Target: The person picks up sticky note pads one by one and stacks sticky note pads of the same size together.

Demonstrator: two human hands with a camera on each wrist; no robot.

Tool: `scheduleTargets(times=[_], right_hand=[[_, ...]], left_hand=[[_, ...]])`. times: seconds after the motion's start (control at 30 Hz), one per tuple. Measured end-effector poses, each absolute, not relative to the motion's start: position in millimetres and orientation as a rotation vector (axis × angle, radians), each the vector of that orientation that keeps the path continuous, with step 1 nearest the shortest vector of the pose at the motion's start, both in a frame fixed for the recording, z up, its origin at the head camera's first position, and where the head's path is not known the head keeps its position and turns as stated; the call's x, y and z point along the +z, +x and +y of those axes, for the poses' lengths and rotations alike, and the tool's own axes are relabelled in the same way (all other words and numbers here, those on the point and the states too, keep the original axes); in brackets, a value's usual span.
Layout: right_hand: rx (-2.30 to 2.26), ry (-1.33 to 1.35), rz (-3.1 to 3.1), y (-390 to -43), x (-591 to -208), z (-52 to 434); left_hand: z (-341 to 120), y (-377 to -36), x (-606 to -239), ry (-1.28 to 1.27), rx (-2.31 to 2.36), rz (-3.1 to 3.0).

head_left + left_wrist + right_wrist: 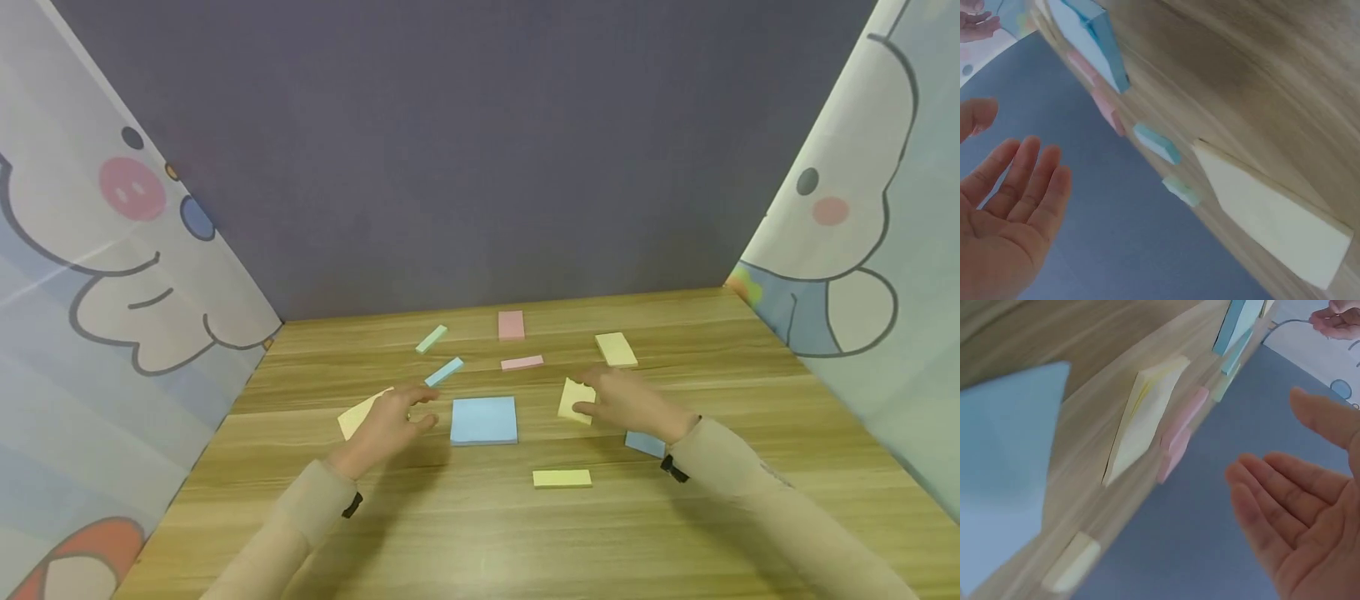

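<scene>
- My left hand (pixel 390 425) hovers over the table (pixel 480 533) with its fingers (pixel 1029 181) straight and loosely together, holding nothing; the left wrist view shows the palm bare.
- Just under and to the left of that hand lies a pale yellow pad (pixel 358 414), turned at an angle on the wood; its corner shows beside my hand, and I cannot tell from the head view whether my fingers touch it.
- My right hand (pixel 626 402) is held flat and relaxed too, fingers (pixel 1272 487) stretched out and empty in the right wrist view.
- Right at its fingertips lies a yellow pad (pixel 574 402), partly covered by the hand in the head view.
- Between my hands sits the big blue pad (pixel 483 419), flat on the table and apart from both.
- A small blue pad (pixel 645 443) peeks out from under my right wrist.
- Further back lie a pink pad (pixel 511 325), a thin pink strip (pixel 522 362), a second yellow pad (pixel 616 349), a green strip (pixel 431 338) and a blue strip (pixel 444 371).
- Nearest to me lies a yellow strip (pixel 562 478).
- No pad carries any writing, label or brand that I can read; all faces are blank.
- The side curtains (pixel 112 250) bear cartoon figures, without lettering.
</scene>
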State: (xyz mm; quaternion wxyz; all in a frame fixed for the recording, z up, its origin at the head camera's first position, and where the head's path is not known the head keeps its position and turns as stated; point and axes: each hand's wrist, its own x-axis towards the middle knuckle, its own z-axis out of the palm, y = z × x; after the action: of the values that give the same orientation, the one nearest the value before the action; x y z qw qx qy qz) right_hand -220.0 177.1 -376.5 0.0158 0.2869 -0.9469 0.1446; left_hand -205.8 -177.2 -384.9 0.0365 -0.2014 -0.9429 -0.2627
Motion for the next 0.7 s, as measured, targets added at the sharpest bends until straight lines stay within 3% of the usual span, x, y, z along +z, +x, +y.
scheduleTargets(times=[0.37,0.7], right_hand=[[0.469,1.061,-3.105,-249,-394,123],[0.507,1.142,-3.204,-256,-406,87]], left_hand=[[-174,-235,-412,-0.814,-0.885,-3.163],[-163,-238,-416,-0.767,-0.757,-3.253]])
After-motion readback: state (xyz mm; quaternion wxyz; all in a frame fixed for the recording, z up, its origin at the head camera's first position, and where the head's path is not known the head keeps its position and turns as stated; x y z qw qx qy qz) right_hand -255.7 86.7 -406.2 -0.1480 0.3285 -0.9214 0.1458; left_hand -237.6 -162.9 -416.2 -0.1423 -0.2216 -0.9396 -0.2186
